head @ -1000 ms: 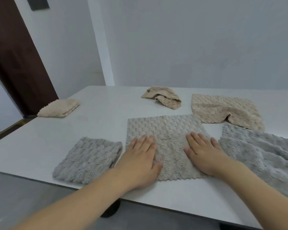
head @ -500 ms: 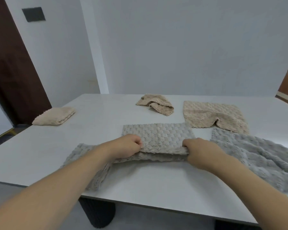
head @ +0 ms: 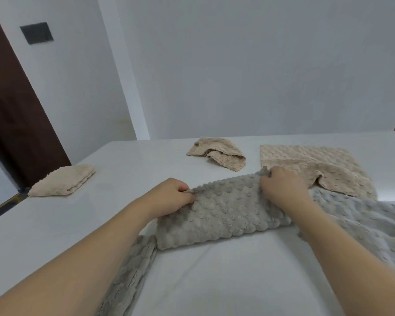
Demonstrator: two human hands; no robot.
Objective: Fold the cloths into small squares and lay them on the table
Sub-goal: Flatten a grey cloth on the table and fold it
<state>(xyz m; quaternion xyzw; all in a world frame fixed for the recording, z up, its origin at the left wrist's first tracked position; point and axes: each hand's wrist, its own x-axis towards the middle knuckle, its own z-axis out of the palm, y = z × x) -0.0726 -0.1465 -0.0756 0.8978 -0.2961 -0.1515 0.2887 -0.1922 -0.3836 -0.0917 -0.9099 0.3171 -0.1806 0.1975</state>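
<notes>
White counter point(head: 214, 281) carrying plush bubble-textured cloths. Grey cloth point(head: 221, 215) lying mid-counter, doubled into long band. Left hand point(head: 171, 197) and right hand point(head: 281, 185) pinching its far corners, fingers curling round fabric. Judging it soft, light, floppy, non-slip; gripping corners suits next fold. Beige folded cloth point(head: 63, 180) sitting far left.

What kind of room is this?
Probably a plain indoor room, at home or in a workroom: a white table strewn with small cloths, bare white walls and a dark wooden door.
</notes>
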